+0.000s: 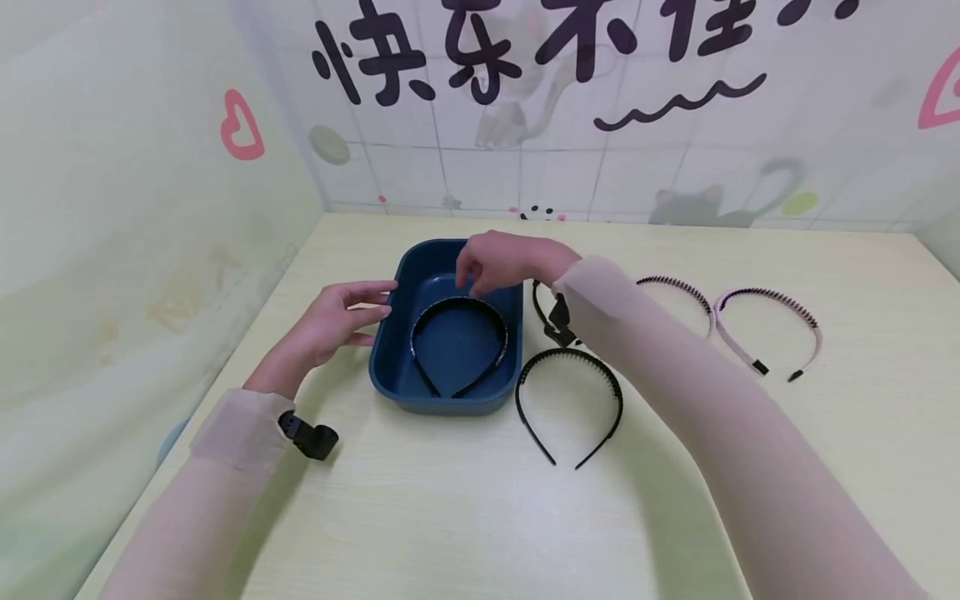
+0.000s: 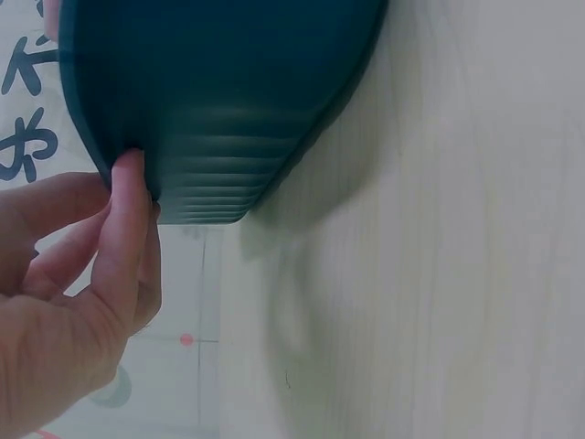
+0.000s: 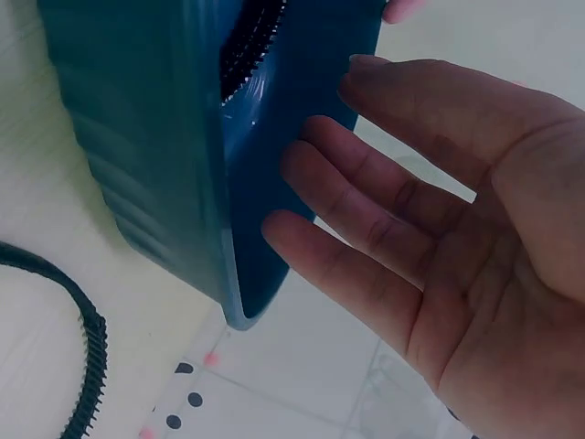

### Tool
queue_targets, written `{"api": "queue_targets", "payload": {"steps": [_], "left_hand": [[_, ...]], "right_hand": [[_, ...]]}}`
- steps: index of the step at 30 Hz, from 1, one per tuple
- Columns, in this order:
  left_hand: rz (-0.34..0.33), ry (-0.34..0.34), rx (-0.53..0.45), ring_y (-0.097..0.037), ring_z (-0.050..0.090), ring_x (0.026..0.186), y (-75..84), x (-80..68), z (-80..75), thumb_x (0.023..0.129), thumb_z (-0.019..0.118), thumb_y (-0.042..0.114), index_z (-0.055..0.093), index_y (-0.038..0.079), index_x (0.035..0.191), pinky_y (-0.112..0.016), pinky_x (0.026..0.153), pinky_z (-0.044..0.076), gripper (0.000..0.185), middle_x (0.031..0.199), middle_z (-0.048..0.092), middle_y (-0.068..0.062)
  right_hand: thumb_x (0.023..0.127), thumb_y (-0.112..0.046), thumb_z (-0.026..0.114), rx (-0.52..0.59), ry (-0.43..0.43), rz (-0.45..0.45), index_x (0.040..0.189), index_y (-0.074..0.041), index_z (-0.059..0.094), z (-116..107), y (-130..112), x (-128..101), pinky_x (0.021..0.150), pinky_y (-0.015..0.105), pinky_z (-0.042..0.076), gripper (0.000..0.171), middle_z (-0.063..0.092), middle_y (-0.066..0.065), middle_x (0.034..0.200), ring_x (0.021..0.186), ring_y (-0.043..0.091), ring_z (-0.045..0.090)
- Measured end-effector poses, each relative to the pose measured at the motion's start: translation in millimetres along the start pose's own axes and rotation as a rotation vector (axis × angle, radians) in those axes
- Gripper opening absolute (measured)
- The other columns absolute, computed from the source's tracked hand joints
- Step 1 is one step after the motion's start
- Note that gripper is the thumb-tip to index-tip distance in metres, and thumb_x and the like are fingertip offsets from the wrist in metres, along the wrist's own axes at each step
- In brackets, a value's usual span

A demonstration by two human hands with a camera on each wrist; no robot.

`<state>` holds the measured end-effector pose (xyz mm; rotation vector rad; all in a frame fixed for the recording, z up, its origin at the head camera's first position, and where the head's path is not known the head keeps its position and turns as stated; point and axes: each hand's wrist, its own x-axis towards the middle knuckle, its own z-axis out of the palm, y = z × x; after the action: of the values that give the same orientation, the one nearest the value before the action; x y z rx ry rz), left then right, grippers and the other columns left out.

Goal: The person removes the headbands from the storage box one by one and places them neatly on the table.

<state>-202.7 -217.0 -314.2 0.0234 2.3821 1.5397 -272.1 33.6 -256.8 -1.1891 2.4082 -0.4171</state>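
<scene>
A dark blue plastic tray point(image 1: 388, 354) sits on the pale table, with a black toothed headband point(image 1: 459, 305) lying inside it. My left hand point(image 1: 341, 321) rests straight fingers against the tray's left rim; in the left wrist view the fingertips point(image 2: 128, 197) touch the ribbed wall of the tray point(image 2: 238, 101). My right hand point(image 1: 501, 260) hovers over the tray's far end just above the headband's arch, fingers relaxed and holding nothing. In the right wrist view the fingers point(image 3: 366, 229) are spread beside the tray point(image 3: 146, 155).
A second black headband point(image 1: 570, 392) lies right of the tray. Another dark piece point(image 1: 557, 321) is partly hidden by my right forearm. Two pinkish headbands point(image 1: 765, 321) lie further right. Walls close in at the back and left.
</scene>
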Motion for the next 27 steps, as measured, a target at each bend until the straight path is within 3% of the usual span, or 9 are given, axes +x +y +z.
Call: {"api": "queue_targets", "payload": {"steps": [27], "left_hand": [[0.019,-0.013,-0.009,-0.026,0.045,0.112,-1.2,0.6,-0.2,0.094,0.053,0.013,0.042,0.009,0.138,-0.027,0.07,0.053,0.046,0.129,0.04,-0.016]], "right_hand": [[0.088,-0.011,0.061,-0.031,-0.064,0.083,0.118,-0.006,0.061,9.7,-14.4,48.1,0.089,0.028,0.043,0.03,0.055,0.006,0.121,0.103,0.017,0.052]]}}
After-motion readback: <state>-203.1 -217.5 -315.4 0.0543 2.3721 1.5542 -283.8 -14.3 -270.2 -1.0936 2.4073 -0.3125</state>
